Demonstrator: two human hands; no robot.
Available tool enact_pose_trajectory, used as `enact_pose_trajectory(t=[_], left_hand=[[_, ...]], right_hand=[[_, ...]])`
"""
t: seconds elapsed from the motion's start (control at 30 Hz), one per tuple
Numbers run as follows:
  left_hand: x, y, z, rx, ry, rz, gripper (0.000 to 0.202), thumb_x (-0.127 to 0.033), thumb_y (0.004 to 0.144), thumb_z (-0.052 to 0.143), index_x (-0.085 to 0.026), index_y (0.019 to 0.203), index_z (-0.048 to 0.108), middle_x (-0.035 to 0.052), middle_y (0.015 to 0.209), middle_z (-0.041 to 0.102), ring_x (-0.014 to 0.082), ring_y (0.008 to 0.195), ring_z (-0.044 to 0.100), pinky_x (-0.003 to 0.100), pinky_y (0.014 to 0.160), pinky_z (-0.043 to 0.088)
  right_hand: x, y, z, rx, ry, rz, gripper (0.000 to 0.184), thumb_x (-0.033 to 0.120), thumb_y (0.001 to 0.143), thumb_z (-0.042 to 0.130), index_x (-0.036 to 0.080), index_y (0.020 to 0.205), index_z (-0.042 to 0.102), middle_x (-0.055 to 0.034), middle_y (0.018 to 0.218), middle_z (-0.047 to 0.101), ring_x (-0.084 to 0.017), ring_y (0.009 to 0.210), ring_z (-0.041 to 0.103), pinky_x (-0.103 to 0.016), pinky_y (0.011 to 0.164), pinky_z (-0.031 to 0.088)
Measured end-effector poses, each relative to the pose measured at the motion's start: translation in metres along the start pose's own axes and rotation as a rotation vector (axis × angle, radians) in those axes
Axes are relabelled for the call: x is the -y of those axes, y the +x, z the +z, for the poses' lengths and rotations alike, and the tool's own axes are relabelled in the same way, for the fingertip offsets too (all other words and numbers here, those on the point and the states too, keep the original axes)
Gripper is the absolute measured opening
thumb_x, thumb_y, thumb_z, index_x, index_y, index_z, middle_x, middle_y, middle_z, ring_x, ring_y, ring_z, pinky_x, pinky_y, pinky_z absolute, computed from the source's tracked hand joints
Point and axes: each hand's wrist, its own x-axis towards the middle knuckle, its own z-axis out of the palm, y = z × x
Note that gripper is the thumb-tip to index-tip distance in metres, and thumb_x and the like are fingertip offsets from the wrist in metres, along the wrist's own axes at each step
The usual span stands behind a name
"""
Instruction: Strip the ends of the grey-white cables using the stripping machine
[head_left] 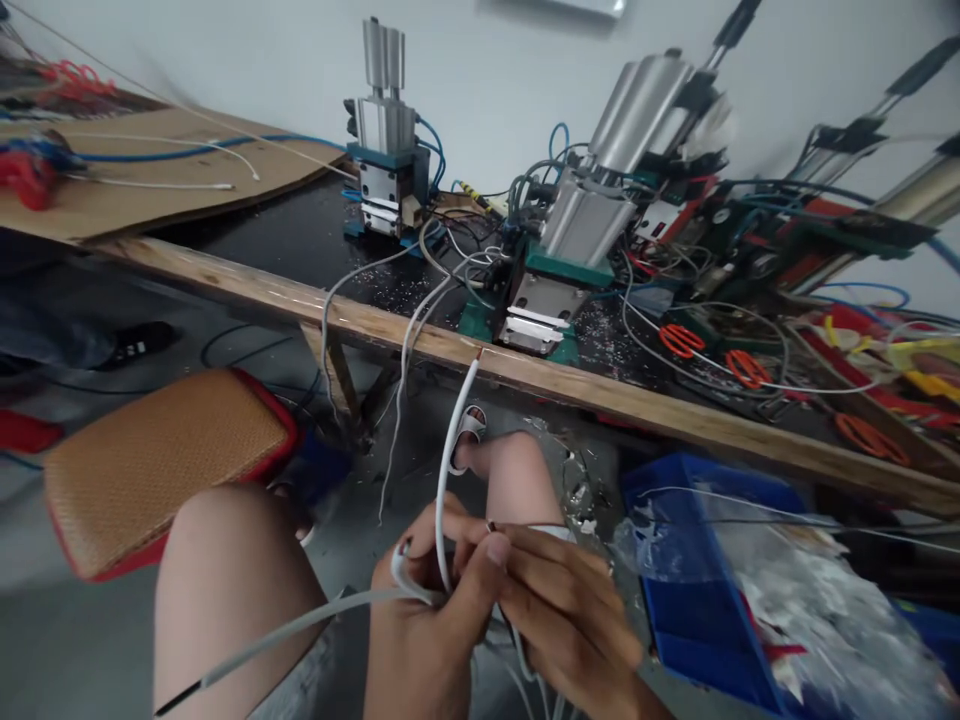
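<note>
My left hand (424, 620) is closed round a white cable (452, 440), whose stripped copper end points up toward the bench edge. A second, greyish cable length (300, 622) with a dark tip runs out to the lower left from the same hand. Pressed against it, my right hand (559, 600) has its fingers bent together at the cable; what its fingertips pinch is partly hidden. More cable strands (525, 665) hang below both hands. Ahead, at the bench edge, stands a pneumatic machine (555, 270) with a silver cylinder and white blades.
A wooden-edged black bench (360, 318) crosses ahead, bearing a smaller machine (382, 140) and orange-handled scissors (681, 341). At the right sits a blue bin (705, 620) with plastic bags. A woven-topped stool (165, 460) is at the left. Cables (409, 340) droop over the bench edge.
</note>
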Motion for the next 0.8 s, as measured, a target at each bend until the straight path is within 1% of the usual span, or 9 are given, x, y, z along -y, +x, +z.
enact_pose_trajectory(t=[0.1,0.17,0.27,0.37,0.43,0.53,0.63,0.73,0.8], left_hand=[[0.005,0.004,-0.006,0.053,0.034,-0.008,0.027,-0.041,0.079,0.081,-0.018,0.072,0.069,-0.0024,0.068,0.046,0.0066,0.058,0.043,0.017,0.053,0.037],[0.009,0.011,-0.01,0.085,-0.031,-0.031,0.025,-0.041,0.08,0.081,-0.018,0.075,0.07,-0.0041,0.063,0.043,0.0043,0.05,0.037,0.015,0.046,0.03],[0.015,0.028,-0.02,0.099,-0.214,-0.044,0.027,-0.037,0.075,0.083,-0.017,0.069,0.066,-0.0074,0.059,0.033,0.0019,0.042,0.02,0.016,0.039,0.016],[0.022,0.044,-0.034,0.074,-0.317,-0.111,0.038,-0.035,0.072,0.084,-0.016,0.062,0.052,-0.008,0.06,0.029,0.0039,0.044,0.013,0.02,0.038,0.012],[0.026,0.052,-0.043,0.076,-0.357,-0.152,0.043,-0.037,0.072,0.084,-0.017,0.061,0.047,-0.0083,0.06,0.026,0.0056,0.045,0.01,0.023,0.038,0.011],[0.031,0.059,-0.051,0.103,-0.396,-0.174,0.047,-0.041,0.072,0.085,-0.017,0.06,0.046,-0.0086,0.059,0.022,0.0065,0.045,0.005,0.025,0.038,0.008],[0.035,0.064,-0.054,0.132,-0.421,-0.19,0.049,-0.041,0.072,0.085,-0.018,0.058,0.044,-0.0088,0.058,0.019,0.0067,0.045,0.002,0.026,0.037,0.006],[0.039,0.07,-0.055,0.139,-0.447,-0.206,0.048,-0.04,0.073,0.085,-0.018,0.06,0.045,-0.0089,0.057,0.018,0.0068,0.044,0.001,0.026,0.037,0.007],[0.041,0.073,-0.056,0.144,-0.466,-0.214,0.047,-0.039,0.075,0.083,-0.018,0.06,0.044,-0.0089,0.056,0.018,0.0067,0.044,0.002,0.025,0.037,0.007]], right_hand=[[0.0,-0.004,-0.002,-0.064,-0.019,-0.033,0.041,0.006,0.097,0.056,0.007,0.138,0.056,-0.0127,0.123,0.07,-0.025,0.121,0.065,-0.036,0.092,0.065],[-0.011,-0.017,-0.012,-0.069,-0.097,0.038,0.038,0.008,0.097,0.057,0.012,0.134,0.061,-0.0107,0.121,0.071,-0.024,0.115,0.068,-0.037,0.09,0.065],[-0.048,-0.056,-0.042,-0.003,-0.407,0.403,0.025,0.016,0.097,0.058,0.024,0.116,0.073,-0.0036,0.11,0.075,-0.019,0.103,0.072,-0.032,0.088,0.063],[-0.091,-0.109,-0.077,0.162,-0.552,0.757,0.028,0.021,0.098,0.049,0.013,0.103,0.075,-0.0161,0.098,0.075,-0.026,0.087,0.073,-0.038,0.082,0.061],[-0.104,-0.138,-0.091,0.291,-0.578,0.93,0.029,0.018,0.094,0.048,0.008,0.102,0.075,-0.0169,0.077,0.072,-0.027,0.072,0.071,-0.037,0.073,0.059],[-0.09,-0.154,-0.085,0.414,-0.497,1.01,0.034,0.019,0.097,0.042,0.008,0.114,0.07,-0.0191,0.087,0.072,-0.028,0.085,0.071,-0.039,0.083,0.057],[-0.05,-0.144,-0.056,0.534,-0.216,0.877,0.033,0.031,0.103,0.041,0.016,0.109,0.07,-0.0147,0.113,0.068,-0.023,0.112,0.064,-0.037,0.101,0.052],[-0.014,-0.135,-0.036,0.633,0.043,0.748,0.03,0.034,0.103,0.046,0.02,0.091,0.07,-0.0064,0.097,0.069,-0.017,0.096,0.067,-0.029,0.091,0.055],[-0.002,-0.137,-0.038,0.611,0.063,0.761,0.035,0.029,0.105,0.043,0.018,0.081,0.065,-0.005,0.081,0.066,-0.017,0.08,0.066,-0.028,0.078,0.056]])
